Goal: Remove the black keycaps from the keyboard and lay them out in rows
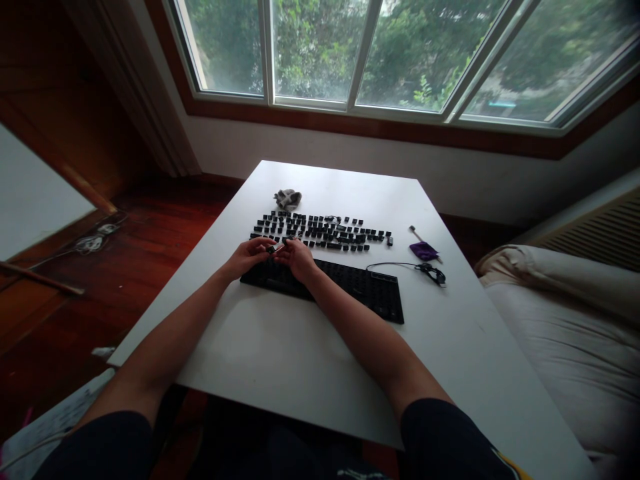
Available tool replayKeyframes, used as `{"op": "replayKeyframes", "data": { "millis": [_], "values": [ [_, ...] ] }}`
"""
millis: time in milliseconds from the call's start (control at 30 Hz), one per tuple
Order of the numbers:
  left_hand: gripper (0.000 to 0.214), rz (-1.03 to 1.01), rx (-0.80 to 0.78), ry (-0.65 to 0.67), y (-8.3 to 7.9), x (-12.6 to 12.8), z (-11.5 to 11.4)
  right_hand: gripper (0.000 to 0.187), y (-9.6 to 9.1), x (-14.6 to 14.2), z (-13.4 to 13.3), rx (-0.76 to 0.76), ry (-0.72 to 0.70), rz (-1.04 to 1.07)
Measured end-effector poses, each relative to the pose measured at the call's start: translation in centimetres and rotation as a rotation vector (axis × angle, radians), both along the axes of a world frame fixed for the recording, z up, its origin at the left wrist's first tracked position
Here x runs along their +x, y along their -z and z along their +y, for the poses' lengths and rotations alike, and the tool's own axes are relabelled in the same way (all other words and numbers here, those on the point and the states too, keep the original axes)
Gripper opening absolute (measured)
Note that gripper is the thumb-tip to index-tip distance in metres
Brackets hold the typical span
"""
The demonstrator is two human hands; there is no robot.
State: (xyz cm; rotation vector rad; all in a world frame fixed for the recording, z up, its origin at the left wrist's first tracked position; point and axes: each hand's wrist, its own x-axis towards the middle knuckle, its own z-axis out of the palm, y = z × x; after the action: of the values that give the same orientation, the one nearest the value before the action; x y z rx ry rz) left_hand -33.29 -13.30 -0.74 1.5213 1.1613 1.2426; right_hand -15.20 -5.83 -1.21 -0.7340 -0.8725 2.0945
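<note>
My left hand [249, 257] pinches a small black keycap [271, 250] above the left end of a black keyboard [357, 281]. Close beside it, my right hand [300, 259] has its fingers closed on a small dark and whitish item that I cannot make out. Both hands meet over the keyboard and hide part of its left side. The keyboard lies slightly slanted on the white table [280, 360]. Beyond the hands, many loose black keycaps [320, 230] are spread in rough rows.
A crumpled grey cloth [288, 199] lies behind the keycaps. On the right are a coiled black cable [431, 272], a purple cloth [424, 251] and a thin stick with a dark tip [413, 230]. A light-covered sofa [560, 320] stands beside the table's right edge.
</note>
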Motion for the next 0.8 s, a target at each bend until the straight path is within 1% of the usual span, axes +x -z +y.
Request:
{"op": "replayKeyframes", "data": {
  "millis": [167, 267, 367, 467, 567, 667, 800],
  "values": [
    [0.042, 0.012, 0.038, -0.031, -0.2, 0.5, -0.1, 0.013, -0.3, 0.0, -0.1, -0.057, 0.036, -0.001],
    [0.047, -0.041, 0.019, -0.051, 0.2, 0.6, 0.0, 0.012, -0.6, 0.0, -0.4, -0.082, 0.062, 0.014],
    [0.042, -0.076, 0.017, -0.086, 0.6, 0.4, 0.1, 0.010, -0.7, -0.1, -0.6, -0.103, 0.068, 0.024],
    [0.038, -0.115, -0.010, -0.089, 0.9, 0.3, 0.1, 0.011, -0.7, -0.2, -0.6, -0.071, 0.059, 0.014],
    [0.041, -0.150, -0.020, -0.084, 0.9, 0.3, 0.2, 0.012, -0.7, -0.2, -0.6, 0.016, 0.092, -0.009],
    [0.040, -0.068, 0.028, -0.083, 0.5, 0.5, 0.2, 0.015, -0.7, -0.1, -0.6, 0.075, 0.119, -0.020],
    [0.038, 0.181, 0.122, -0.114, 0.0, 0.8, 0.0, 0.016, -0.6, 0.0, -0.5, 0.075, 0.118, -0.055]
  ]
}}
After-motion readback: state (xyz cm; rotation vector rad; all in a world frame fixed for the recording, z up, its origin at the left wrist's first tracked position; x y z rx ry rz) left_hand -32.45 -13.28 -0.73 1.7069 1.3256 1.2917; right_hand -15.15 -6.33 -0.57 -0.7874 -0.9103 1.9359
